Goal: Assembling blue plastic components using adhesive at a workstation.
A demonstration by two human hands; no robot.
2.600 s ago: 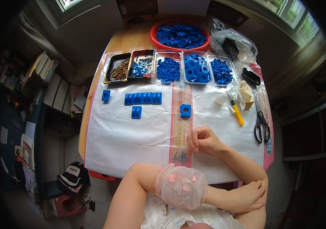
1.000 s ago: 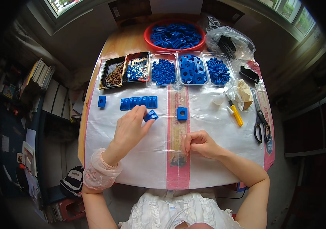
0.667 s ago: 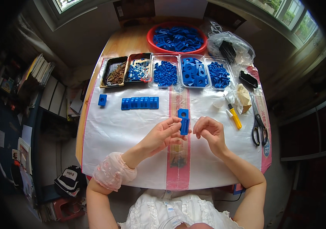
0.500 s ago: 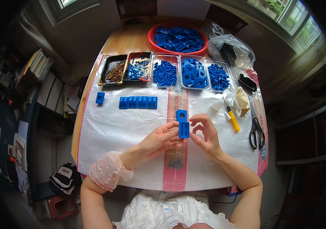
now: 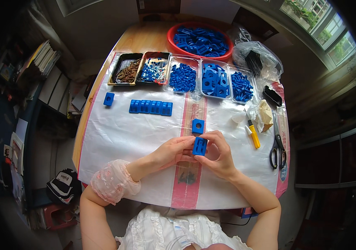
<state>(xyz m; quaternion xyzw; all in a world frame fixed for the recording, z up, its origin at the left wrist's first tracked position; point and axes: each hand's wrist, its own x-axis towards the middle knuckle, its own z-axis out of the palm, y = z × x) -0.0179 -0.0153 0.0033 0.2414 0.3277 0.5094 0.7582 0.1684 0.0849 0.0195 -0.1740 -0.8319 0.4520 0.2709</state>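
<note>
Between my hands, above the pink stripe of the sheet, is a blue plastic block (image 5: 200,146) with a recessed slot in its upper face. My left hand (image 5: 172,153) grips its left side, thumb along the edge. My right hand (image 5: 219,155) pinches it from the right, forefinger at the far end and thumb at the near end. Just beyond it on the sheet lies a square blue piece with a round hole (image 5: 198,126). A row of several blue blocks (image 5: 150,107) stands to the left, and another holed blue piece (image 5: 108,99) lies farther left.
Trays along the back hold brown screws (image 5: 128,71), small metal and blue bits (image 5: 153,71), and blue plastic parts (image 5: 183,78). Behind them stands a red basin (image 5: 232,45) of blue parts. At right lie a yellow-handled tool (image 5: 254,136), black scissors (image 5: 277,151) and crumpled paper (image 5: 264,116).
My right hand has closed in from beside the block and now grips it at both ends. The view has shifted slightly; the row of blocks looks the same.
</note>
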